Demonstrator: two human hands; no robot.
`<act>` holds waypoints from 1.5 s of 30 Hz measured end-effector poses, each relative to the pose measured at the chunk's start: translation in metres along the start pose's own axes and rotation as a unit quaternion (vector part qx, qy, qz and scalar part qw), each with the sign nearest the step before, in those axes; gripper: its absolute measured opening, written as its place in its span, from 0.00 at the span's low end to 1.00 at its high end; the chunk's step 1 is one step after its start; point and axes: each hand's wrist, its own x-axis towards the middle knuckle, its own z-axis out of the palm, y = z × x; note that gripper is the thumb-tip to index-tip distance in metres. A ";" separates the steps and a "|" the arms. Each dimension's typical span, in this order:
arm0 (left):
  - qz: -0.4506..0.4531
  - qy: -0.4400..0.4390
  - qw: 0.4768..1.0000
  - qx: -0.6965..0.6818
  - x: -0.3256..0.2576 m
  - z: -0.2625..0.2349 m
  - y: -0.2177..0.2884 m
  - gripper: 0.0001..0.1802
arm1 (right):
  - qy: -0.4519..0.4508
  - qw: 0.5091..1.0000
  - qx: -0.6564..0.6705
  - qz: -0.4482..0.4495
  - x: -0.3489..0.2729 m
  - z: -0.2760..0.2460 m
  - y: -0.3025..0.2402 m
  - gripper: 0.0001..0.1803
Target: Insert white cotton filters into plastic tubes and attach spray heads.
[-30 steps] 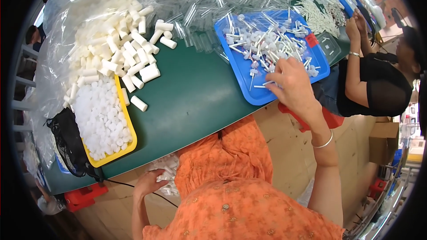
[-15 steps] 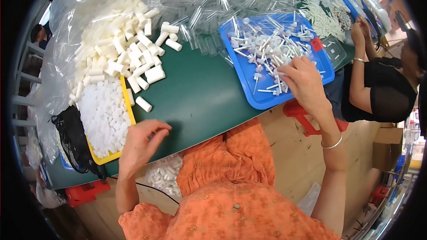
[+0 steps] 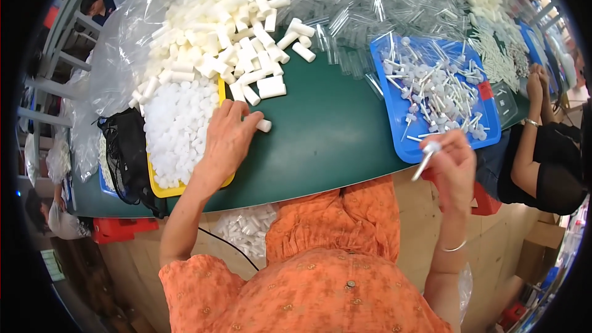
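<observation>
My left hand (image 3: 227, 139) is at the right edge of the yellow tray (image 3: 161, 191), fingers curled over a short white cylinder (image 3: 264, 126) on the green table. Only the cylinder's right end shows past my fingers. Small white caps (image 3: 179, 132) fill this tray. My right hand (image 3: 455, 169), at the near right corner of the blue tray (image 3: 392, 126), pinches a thin white stick with a pale translucent cap (image 3: 425, 161), held tilted over the table edge. Many similar capped sticks (image 3: 431, 86) lie loosely in the blue tray.
A heap of white cylinders (image 3: 216, 40) spills from a clear plastic bag behind the yellow tray. Clear tubes (image 3: 376, 6) are piled at the back. A black mesh pouch (image 3: 126, 154) lies at the left. Another person (image 3: 549, 154) works at the right.
My right hand has lifted a capped stick out of the blue tray toward me. My left hand has reached forward to the white cylinder beside the yellow tray. The view has shifted left.
</observation>
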 end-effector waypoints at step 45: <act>-0.245 -0.188 0.669 -0.676 -0.012 0.038 0.117 0.10 | -0.021 0.943 0.305 0.135 -0.045 0.069 0.075 0.15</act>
